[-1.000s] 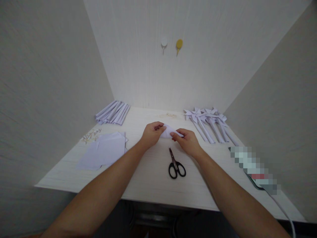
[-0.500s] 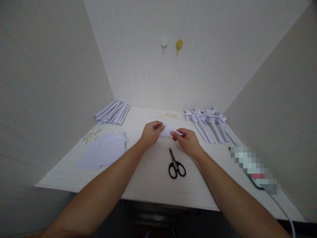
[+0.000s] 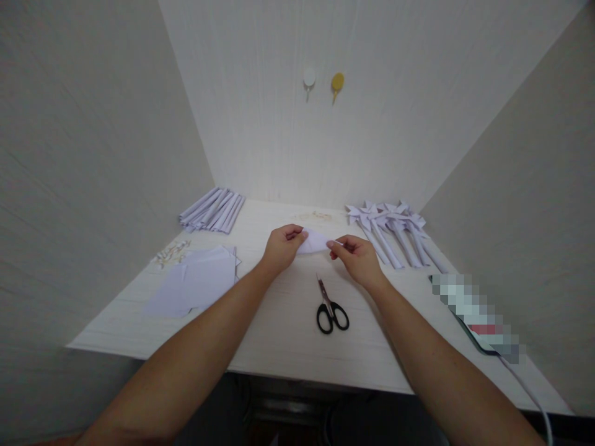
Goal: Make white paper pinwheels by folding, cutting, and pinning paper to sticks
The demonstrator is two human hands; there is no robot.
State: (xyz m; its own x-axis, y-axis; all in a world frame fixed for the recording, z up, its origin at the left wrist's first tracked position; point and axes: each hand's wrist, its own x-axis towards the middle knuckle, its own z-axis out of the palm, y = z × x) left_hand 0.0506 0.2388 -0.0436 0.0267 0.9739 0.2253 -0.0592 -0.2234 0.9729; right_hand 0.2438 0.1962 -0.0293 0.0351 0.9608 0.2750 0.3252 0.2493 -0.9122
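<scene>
My left hand [image 3: 281, 249] and my right hand [image 3: 356, 260] pinch the two ends of a small folded white paper piece [image 3: 314, 243], holding it just above the white table [image 3: 288, 334]. Both hands are closed on it, fingers curled. Black-handled scissors [image 3: 329, 308] lie shut on the table right below my hands.
A stack of flat white sheets [image 3: 195, 286] lies at the left, with small scraps [image 3: 171, 253] beyond it. Folded paper strips [image 3: 212, 212] sit at the back left. Several paper pinwheels on sticks [image 3: 395, 232] lie at the back right. A phone with a cable [image 3: 481, 328] rests at the right edge.
Both hands have lifted the paper piece slightly and drawn it a little farther from me; the right hand's grip has shifted to the paper's right tip.
</scene>
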